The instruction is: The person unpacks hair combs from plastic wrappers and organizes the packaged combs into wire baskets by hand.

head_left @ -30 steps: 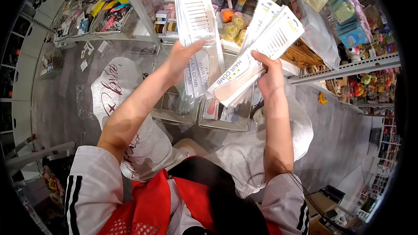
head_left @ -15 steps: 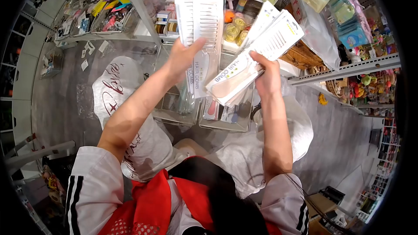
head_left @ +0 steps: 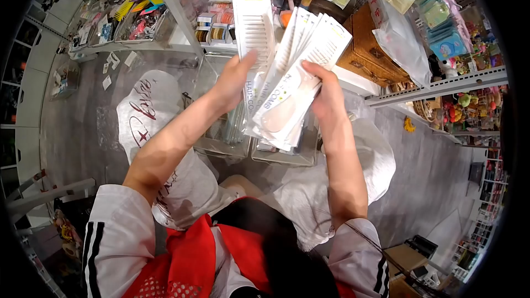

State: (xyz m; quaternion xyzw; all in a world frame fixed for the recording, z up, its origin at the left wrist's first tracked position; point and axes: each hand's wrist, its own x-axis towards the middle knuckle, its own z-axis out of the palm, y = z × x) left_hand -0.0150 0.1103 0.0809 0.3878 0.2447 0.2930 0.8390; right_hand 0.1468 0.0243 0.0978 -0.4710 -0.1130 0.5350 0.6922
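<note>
Left first: your left hand is closed on at least one white-carded hair comb pack, thumb across the front. Your right hand grips a fanned bundle of comb packs, lower ends over the right basket; can't tell if the two lots touch. Progress as it shows: packs picked up and split between both hands, neither lot set down; wrapped goods lie in the left basket, partly hidden. Room: left, trays of loose combs including a yellow comb, paper tags on the grey floor; right, a brown case, a clear plastic bag, then crowded shelves
</note>
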